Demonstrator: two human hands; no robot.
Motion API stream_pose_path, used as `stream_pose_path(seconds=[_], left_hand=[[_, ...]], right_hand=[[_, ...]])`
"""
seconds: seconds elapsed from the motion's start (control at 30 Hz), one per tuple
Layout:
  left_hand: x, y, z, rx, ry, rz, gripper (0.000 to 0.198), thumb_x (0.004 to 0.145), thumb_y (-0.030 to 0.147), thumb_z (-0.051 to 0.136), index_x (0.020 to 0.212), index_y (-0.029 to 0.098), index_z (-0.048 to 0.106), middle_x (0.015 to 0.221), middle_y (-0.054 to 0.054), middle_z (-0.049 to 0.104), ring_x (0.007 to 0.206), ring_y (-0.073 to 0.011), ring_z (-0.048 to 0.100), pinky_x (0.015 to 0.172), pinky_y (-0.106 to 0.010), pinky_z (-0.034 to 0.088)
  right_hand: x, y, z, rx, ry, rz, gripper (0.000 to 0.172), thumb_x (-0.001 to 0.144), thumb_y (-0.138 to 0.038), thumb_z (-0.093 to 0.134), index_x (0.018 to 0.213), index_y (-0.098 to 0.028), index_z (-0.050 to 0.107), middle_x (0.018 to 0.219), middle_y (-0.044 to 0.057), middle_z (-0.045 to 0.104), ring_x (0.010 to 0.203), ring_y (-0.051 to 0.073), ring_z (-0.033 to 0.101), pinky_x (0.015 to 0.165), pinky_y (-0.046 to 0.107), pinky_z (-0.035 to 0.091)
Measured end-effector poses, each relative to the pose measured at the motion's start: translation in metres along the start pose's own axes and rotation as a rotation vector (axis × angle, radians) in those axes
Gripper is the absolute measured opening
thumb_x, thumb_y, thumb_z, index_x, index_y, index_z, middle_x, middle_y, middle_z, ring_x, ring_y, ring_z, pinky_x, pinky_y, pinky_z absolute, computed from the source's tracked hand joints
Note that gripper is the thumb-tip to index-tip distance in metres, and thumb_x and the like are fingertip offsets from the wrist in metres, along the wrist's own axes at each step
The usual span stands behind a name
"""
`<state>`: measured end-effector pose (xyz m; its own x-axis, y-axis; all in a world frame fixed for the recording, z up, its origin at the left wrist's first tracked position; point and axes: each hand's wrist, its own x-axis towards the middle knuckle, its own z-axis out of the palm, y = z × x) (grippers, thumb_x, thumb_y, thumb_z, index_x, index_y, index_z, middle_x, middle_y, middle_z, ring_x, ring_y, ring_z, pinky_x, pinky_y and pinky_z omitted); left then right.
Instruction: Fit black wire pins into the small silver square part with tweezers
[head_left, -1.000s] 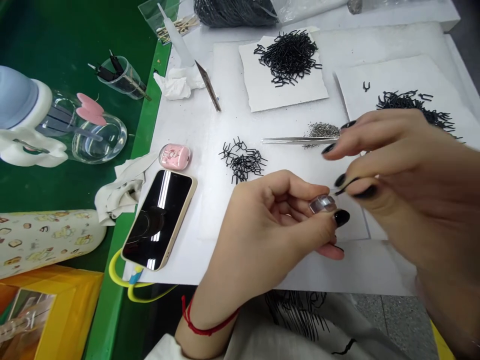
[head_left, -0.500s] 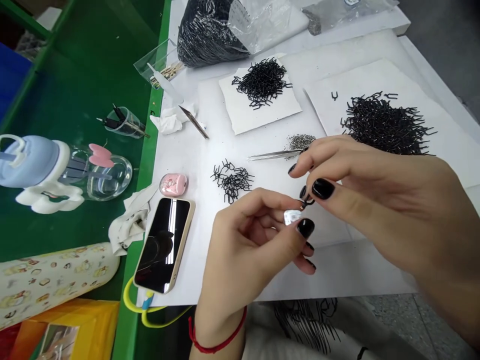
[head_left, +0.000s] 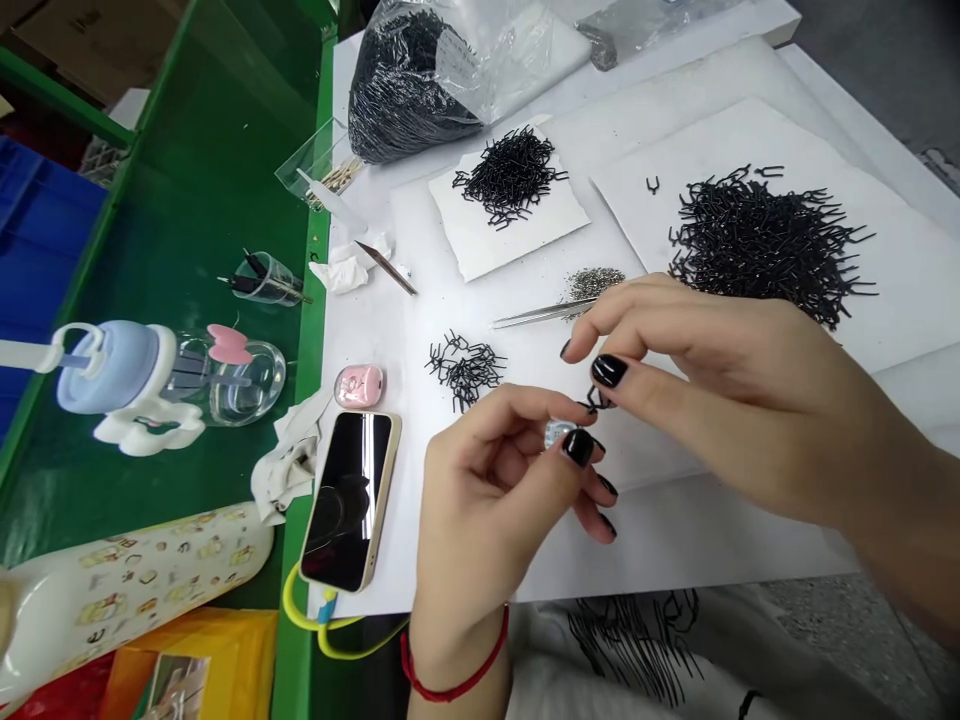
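Since the earlier frame, the view has swung and my right hand (head_left: pixel 720 400) has closed in on the left, so the work now sits lower and nearer the middle of the sheet. Right hand's pinching a tiny black wire clip (head_left: pixel 598 400) between thumb and fingertip, and my left hand (head_left: pixel 495 500) is gripping a shiny little piece (head_left: pixel 559 432) between thumb and fingers. Tip for this bit: brace both hands close and move only the fingertips, since the parts are tiny. The clip sits just above the shiny little piece, right at the left thumb; can't tell if they're touching. Tweezers (head_left: pixel 540 314) lie just beyond my right hand, beside some grey granules (head_left: pixel 594 282).
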<state>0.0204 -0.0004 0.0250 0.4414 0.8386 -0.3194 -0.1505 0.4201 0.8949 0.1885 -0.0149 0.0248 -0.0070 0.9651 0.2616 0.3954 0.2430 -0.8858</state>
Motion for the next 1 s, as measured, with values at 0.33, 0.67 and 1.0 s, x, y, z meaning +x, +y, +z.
stream_pose_path(seconds=[0.33,0.67,1.0], left_hand=[[-0.001,-0.004,-0.002,0.062,0.004,0.066,0.013,0.085,0.013,0.061,0.086,0.024,0.069,0.067,0.003,0.067,0.051,-0.0108,0.067,0.038,-0.014,0.053],[-0.003,-0.006,0.006,0.085,0.115,0.121,0.011,0.082,0.013,0.064,0.081,0.022,0.07,0.062,0.003,0.066,0.045,-0.0091,0.064,0.037,-0.012,0.05],[-0.002,-0.005,0.012,0.221,0.198,0.151,0.011,0.079,0.011,0.062,0.078,0.02,0.067,0.058,0.004,0.064,0.041,-0.0093,0.061,0.034,-0.014,0.047]], right_hand=[[-0.002,0.002,0.001,-0.024,-0.047,-0.061,0.015,0.084,-0.01,0.051,0.077,-0.019,0.062,0.094,0.002,0.067,0.098,0.016,0.058,0.083,0.031,0.047],[-0.002,0.001,0.001,-0.037,-0.05,-0.073,0.015,0.085,-0.011,0.051,0.076,-0.018,0.061,0.09,0.002,0.065,0.098,0.013,0.056,0.084,0.028,0.046],[-0.002,0.0,0.004,-0.169,-0.001,-0.163,0.018,0.083,-0.007,0.051,0.071,-0.017,0.058,0.087,0.003,0.069,0.091,0.015,0.059,0.077,0.03,0.048]])
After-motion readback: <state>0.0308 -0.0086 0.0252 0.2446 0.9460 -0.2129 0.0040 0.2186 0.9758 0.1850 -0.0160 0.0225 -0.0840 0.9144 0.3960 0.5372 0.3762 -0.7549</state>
